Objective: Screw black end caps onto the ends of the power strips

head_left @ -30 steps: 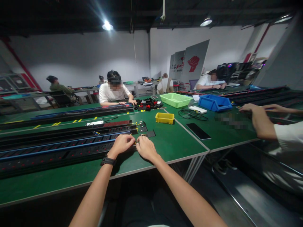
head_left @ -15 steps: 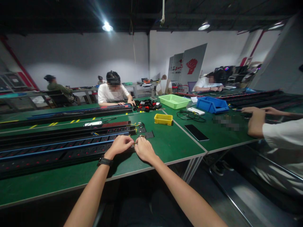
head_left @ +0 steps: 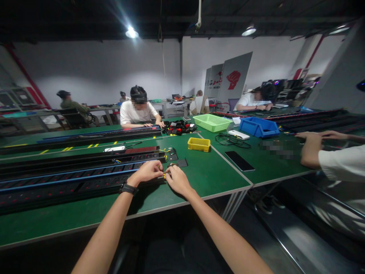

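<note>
My left hand (head_left: 148, 171), with a dark watch on the wrist, is closed at the right end of a long black strip (head_left: 99, 184) with a row of sockets and red dots. Close beside it my right hand (head_left: 178, 179) is closed too, its fingertips at a small yellow wire (head_left: 164, 174) between the hands. What exactly each hand pinches is too small to make out. Behind the strip lies another black strip (head_left: 148, 156) with yellow wires at its end. A flat black plate (head_left: 181, 162) rests just beyond my right hand.
On the green table (head_left: 211, 179) stand a yellow tray (head_left: 199, 144), a light green basket (head_left: 212, 123) and a blue bin (head_left: 259, 127). A black phone (head_left: 239, 161) lies to the right. A person works across the table; another person's arms (head_left: 310, 152) reach in at right.
The whole view has shifted slightly. My fingertips have parted a little, and the yellow wire between them shows more clearly. Both hands remain at the strip's end.
</note>
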{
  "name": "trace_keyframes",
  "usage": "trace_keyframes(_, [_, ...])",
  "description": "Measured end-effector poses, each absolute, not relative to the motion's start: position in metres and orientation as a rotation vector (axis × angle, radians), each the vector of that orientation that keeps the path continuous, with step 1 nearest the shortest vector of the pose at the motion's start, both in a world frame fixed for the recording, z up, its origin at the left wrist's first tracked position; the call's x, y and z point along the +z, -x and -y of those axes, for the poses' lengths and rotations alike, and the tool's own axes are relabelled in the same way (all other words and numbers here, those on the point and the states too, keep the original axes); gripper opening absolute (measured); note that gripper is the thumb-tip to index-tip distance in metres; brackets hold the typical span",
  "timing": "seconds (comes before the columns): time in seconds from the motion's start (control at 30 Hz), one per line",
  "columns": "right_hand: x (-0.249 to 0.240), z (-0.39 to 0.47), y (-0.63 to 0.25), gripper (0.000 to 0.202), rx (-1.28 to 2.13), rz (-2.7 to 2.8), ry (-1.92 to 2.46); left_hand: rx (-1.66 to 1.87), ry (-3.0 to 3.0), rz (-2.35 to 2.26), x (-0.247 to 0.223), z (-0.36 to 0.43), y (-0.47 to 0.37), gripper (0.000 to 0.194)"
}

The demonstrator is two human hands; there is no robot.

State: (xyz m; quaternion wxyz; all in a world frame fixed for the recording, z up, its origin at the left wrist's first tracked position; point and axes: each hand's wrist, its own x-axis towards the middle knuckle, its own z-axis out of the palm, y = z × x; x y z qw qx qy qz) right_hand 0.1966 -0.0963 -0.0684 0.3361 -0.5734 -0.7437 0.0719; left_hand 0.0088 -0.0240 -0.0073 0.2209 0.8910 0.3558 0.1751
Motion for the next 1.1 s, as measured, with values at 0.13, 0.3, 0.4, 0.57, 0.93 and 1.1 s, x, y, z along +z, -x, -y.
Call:
trace_keyframes(0.13, [-0.068,0.095,-0.196,0.020,0.211,1.923,1.532,0.467,-2.505,-0.961,-0.005,0.023,-0.011,0.019])
trace_keyframes(0.3, [-0.069,0.095,-0.197,0.022,0.177,1.955,1.556,0.449,-2.574,-1.011,0.000,0.029,-0.011,0.015])
trace_keyframes(0.4, [-0.070,0.094,-0.197,0.022,0.170,1.978,1.555,0.434,-2.614,-1.066,0.003,0.034,-0.011,0.012])
trace_keyframes(0.57, [-0.067,0.094,-0.197,0.023,0.165,1.985,1.587,0.431,-2.676,-1.207,0.005,0.044,-0.014,0.012])
trace_keyframes(0.93, [-0.065,0.098,-0.196,0.023,0.122,1.999,1.592,0.318,-2.757,-1.443,-0.003,0.051,-0.019,0.030])
trace_keyframes(1.1, [-0.069,0.098,-0.198,0.023,0.126,1.983,1.571,0.242,-2.773,-1.428,-0.006,0.049,-0.024,0.030])
